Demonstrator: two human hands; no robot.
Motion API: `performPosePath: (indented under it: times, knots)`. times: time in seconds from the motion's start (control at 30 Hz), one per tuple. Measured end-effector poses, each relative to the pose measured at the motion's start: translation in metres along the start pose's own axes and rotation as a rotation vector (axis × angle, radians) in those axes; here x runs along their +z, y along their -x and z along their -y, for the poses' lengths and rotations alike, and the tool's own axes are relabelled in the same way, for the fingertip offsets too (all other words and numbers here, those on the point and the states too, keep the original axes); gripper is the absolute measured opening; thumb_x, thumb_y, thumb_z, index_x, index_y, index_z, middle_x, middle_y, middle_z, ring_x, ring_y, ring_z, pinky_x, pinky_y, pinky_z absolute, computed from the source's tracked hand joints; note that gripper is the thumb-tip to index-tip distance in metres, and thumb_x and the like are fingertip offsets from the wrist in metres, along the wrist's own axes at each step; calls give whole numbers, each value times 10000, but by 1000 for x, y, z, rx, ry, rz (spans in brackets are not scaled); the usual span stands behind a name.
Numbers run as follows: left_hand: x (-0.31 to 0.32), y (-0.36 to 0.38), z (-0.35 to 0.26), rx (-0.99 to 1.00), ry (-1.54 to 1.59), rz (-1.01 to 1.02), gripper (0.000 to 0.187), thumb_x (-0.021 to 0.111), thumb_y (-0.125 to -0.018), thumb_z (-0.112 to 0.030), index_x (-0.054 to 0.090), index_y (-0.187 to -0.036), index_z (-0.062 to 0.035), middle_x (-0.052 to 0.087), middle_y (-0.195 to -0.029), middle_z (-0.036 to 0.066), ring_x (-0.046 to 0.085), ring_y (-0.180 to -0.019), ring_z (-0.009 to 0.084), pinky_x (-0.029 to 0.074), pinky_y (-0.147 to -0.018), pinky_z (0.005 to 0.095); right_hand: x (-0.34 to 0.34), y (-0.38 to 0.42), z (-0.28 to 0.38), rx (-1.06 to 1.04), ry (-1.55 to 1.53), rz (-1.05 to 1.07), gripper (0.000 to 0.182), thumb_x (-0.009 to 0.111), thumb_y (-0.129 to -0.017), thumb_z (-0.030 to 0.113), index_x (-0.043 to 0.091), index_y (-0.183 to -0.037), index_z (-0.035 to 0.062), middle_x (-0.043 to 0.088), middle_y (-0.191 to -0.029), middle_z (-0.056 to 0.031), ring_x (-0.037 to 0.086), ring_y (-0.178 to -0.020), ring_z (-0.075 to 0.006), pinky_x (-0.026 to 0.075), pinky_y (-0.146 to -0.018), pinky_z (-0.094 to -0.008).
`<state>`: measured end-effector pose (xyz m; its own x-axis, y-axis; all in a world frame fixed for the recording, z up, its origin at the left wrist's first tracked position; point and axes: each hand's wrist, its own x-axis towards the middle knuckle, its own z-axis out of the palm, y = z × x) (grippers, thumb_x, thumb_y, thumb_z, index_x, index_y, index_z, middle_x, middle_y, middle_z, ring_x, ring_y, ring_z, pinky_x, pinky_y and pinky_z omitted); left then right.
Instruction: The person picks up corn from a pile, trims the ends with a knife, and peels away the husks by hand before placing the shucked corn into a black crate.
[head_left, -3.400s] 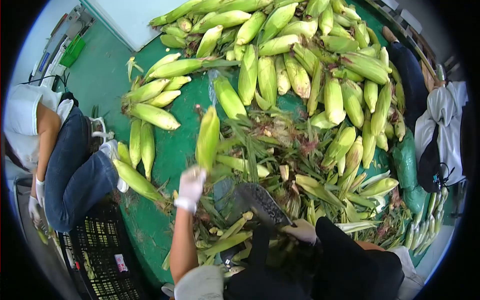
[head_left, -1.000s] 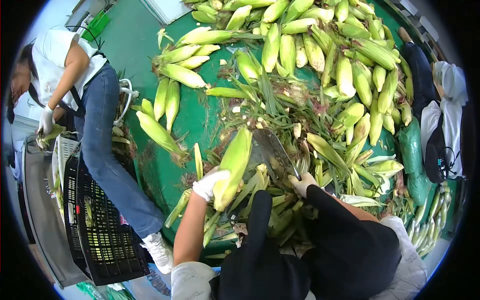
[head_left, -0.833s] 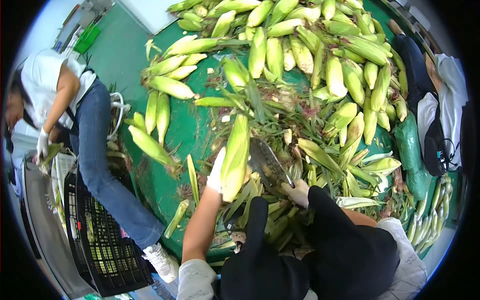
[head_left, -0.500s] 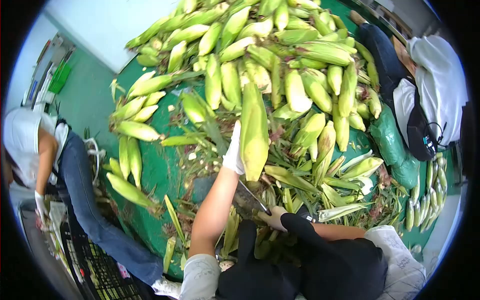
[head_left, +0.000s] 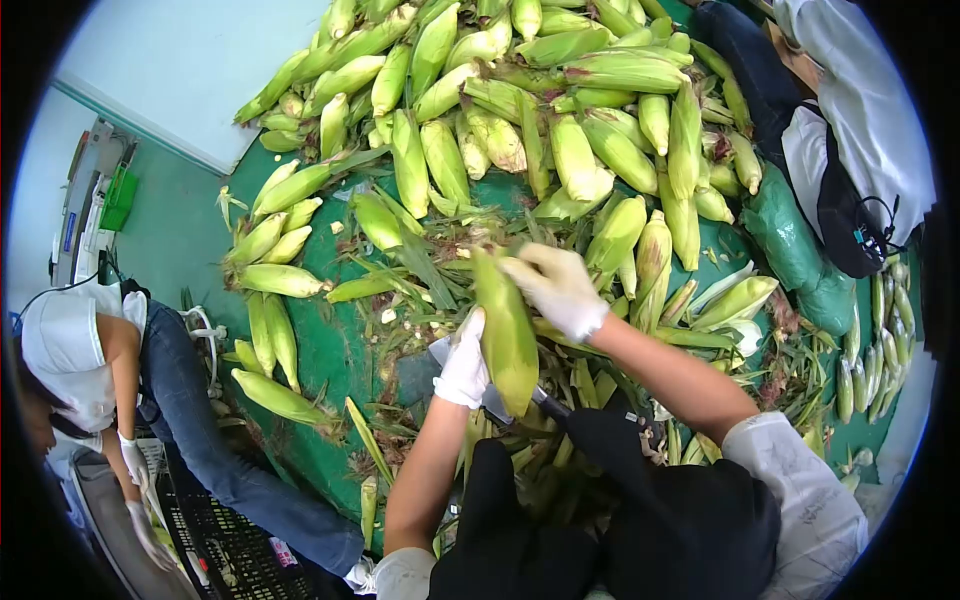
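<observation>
Over the green table (head_left: 335,345), two gloved hands, left (head_left: 464,362) and right (head_left: 553,287), grasp one corn ear (head_left: 507,330).

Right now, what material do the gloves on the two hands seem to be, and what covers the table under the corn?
The left hand and right hand wear white gloves, likely knitted cotton: matte, soft folds, ribbed cuffs. The table seems covered with a green sheet, perhaps plastic or painted: smooth, slightly glossy. The corn ear held between the hands keeps its green leafy husk.
</observation>
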<state>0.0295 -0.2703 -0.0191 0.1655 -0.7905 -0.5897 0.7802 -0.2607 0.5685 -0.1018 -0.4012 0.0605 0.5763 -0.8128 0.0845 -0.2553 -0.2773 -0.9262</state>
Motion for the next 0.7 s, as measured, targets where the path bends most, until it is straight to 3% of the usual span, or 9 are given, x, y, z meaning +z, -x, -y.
performPosePath:
  times: [0.03,0.07,0.13,0.23,0.37,0.43,0.5,0.6,0.7]
  knots:
    - [-4,-1,4,47,62,84,451,404,-1008,-342,420,-1347,-44,571,-1255,146,591,-1106,278,486,-964,405,-7,17,-3,207,-217,2,291,594,-923,228,602,-788,-30,528,-609,-42,469,-573,-73,422,-530,-276]
    - [-8,0,8,90,126,166,460,407,-1008,-345,405,-1362,-50,566,-1261,147,593,-1102,276,483,-969,400,-15,32,-9,132,-131,-67,247,597,-920,183,606,-779,-20,549,-629,9,472,-580,-58,412,-528,-243]
    - [-6,2,12,-69,186,257,490,566,-944,-364,451,-1299,-46,538,-1282,113,544,-1155,253,461,-984,396,-21,61,-30,377,-293,-59,202,609,-912,143,614,-791,-18,557,-651,17,473,-604,-54,406,-541,-238]
    - [21,12,41,71,-425,190,762,681,-853,-452,358,-1406,-38,494,-1330,66,478,-1204,191,402,-1002,330,1,72,-32,264,-379,-206,186,614,-903,136,628,-795,-15,567,-653,-5,484,-630,-51,410,-569,-237]
    - [51,-5,46,103,9,145,619,587,-896,-485,431,-1332,-75,567,-1215,82,537,-1138,212,445,-976,366,-14,54,-21,340,-678,-287,181,595,-932,169,640,-812,41,560,-634,24,470,-523,-49,360,-500,-206]
    - [51,-7,24,115,66,224,552,464,-949,-519,462,-1277,-75,593,-1170,149,565,-1113,278,459,-977,428,-43,63,-10,363,-565,-373,192,594,-933,189,636,-809,49,557,-663,30,466,-538,-39,373,-486,-202]
    - [35,-12,14,113,160,184,559,467,-941,-526,463,-1273,-76,569,-1211,192,520,-1173,364,414,-1018,511,-85,84,-28,277,-356,-491,167,598,-938,213,644,-855,76,579,-709,38,473,-556,-40,386,-494,-203]
    - [18,-10,5,89,264,131,600,460,-924,-564,459,-1280,-80,540,-1251,223,475,-1224,407,379,-1042,555,-179,140,-81,470,-22,-597,216,592,-940,283,650,-871,87,583,-701,29,466,-573,-57,381,-508,-236]
    - [23,-9,0,52,370,276,670,476,-894,-572,402,-1363,-100,440,-1371,238,447,-1241,436,379,-1033,573,-262,194,-117,456,350,-748,245,589,-940,232,626,-807,29,551,-624,21,404,-520,-92,339,-487,-227]
